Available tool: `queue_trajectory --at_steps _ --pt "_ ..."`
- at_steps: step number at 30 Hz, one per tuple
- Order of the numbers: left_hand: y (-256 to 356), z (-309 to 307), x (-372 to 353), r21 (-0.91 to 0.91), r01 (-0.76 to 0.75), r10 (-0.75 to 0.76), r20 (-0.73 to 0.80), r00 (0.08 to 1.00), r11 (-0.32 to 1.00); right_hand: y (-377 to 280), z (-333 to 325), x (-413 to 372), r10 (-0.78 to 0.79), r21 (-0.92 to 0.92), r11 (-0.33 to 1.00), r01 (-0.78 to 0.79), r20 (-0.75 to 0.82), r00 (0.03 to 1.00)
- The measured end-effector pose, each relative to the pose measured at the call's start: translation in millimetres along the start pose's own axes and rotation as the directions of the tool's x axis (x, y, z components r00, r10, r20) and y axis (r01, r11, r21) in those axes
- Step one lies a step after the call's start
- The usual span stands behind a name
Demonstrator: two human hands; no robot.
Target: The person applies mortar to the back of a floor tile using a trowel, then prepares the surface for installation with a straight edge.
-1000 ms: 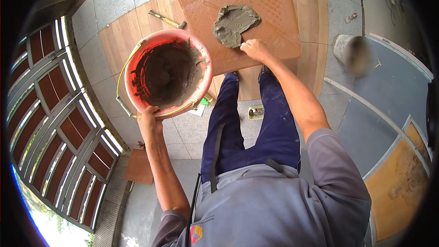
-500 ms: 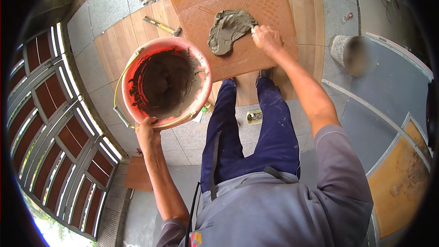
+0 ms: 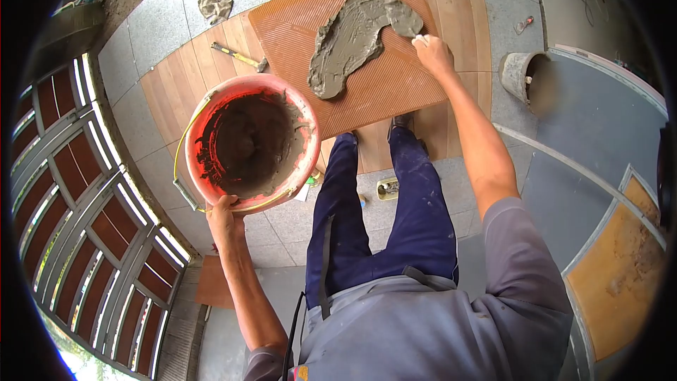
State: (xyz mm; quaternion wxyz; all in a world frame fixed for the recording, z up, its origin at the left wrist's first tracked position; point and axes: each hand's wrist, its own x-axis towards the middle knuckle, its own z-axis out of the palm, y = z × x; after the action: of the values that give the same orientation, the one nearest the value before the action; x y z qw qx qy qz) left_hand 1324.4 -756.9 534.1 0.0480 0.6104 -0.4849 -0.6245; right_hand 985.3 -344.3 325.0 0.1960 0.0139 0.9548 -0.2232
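My left hand (image 3: pixel 223 220) is closed on the near rim of a red bucket (image 3: pixel 310 116), which tilts toward me. Grey mortar coats its inside, and its yellow wire handle hangs down on the left. My right hand (image 3: pixel 434 54) grips a trowel (image 3: pixel 417 38) whose blade is mostly hidden in mortar. Under it lies a large orange-brown tile (image 3: pixel 402 88) with its ribbed face up. A curved strip of wet grey mortar (image 3: pixel 352 32) runs across the tile, from its lower left to the trowel at the right.
A hammer (image 3: pixel 238 54) with a yellow-and-black handle and a crumpled cloth (image 3: pixel 215 5) lie left of the tile. To the right, a grey bucket (image 3: pixel 520 79) rests on its side. A small tray (image 3: pixel 388 188) sits near my legs. Slatted gate panels (image 3: pixel 92 219) stand at left.
The mortar has been spread into a longer strip, up and to the right. My right hand has moved right with the trowel. My left hand still holds the red bucket.
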Motion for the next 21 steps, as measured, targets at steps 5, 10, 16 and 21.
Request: queue_trajectory --at_steps 5,10,16,21 --pt "-10 -16 11 0.029 0.026 -0.027 0.033 0.999 0.999 -5 5 -39 0.236 0.316 0.881 -0.352 0.352 0.906" --pt "-9 -11 4 0.015 0.01 -0.01 0.035 0.999 1.0 9 117 -91 -0.209 0.121 0.972 0.202 0.056 0.976" --pt "-7 -3 -3 -0.018 0.029 -0.03 -0.034 0.999 0.999 -79 100 -115 0.164 0.613 0.711 -0.344 0.331 0.929" --pt "-7 -1 -9 -0.056 0.051 -0.053 -0.039 0.998 0.997 -103 131 -83 0.345 0.682 0.615 -0.397 0.22 0.913"
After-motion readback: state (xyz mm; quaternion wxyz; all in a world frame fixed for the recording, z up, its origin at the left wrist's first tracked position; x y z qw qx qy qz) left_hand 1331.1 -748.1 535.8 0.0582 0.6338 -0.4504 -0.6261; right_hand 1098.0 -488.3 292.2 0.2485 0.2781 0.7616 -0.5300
